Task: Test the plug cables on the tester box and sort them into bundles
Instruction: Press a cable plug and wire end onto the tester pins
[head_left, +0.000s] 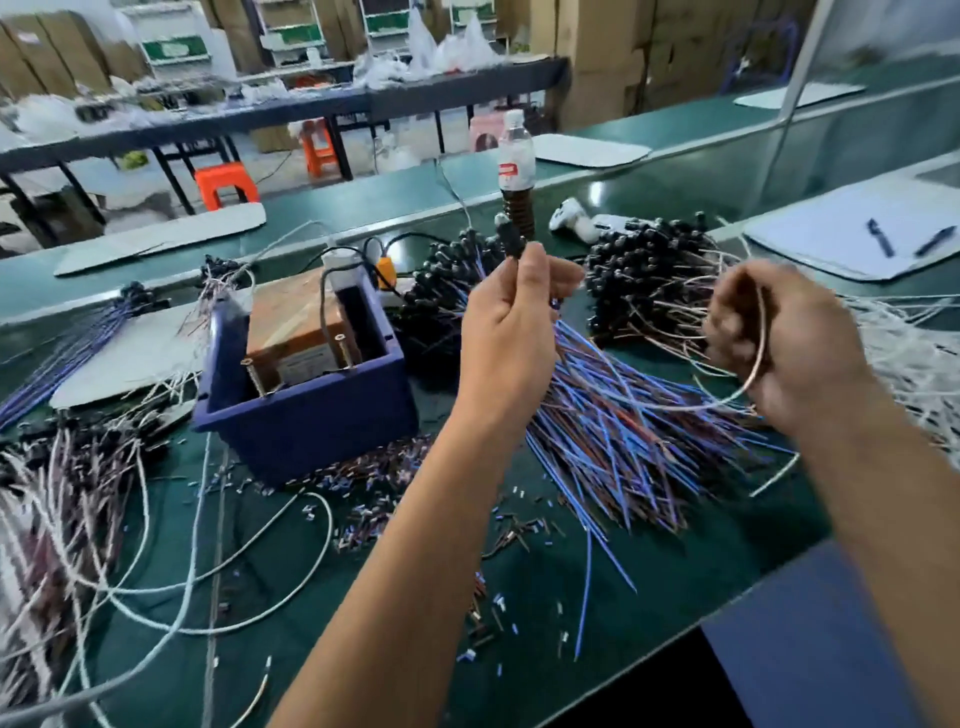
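Note:
My left hand (511, 322) is raised above the table and pinches the black plug (509, 236) of one plug cable. That cable's thin wire (675, 408) loops to the right into my right hand (784, 343), whose curled fingers hold it. The blue tester box (306, 410) stands left of my left hand, with two upright screws and a brown block inside. Beneath my hands lies a big bundle of blue and brown plug cables (623, 441). Another bundle with black plugs (649, 275) lies behind it.
Sorted bundles lie at the left (62, 467) and far left (78, 332). White wires (909, 353) spread at the right. A bottle (517, 171) stands behind the plugs, a white board with pens (852, 234) at the far right. Cut wire scraps (363, 499) litter the green mat.

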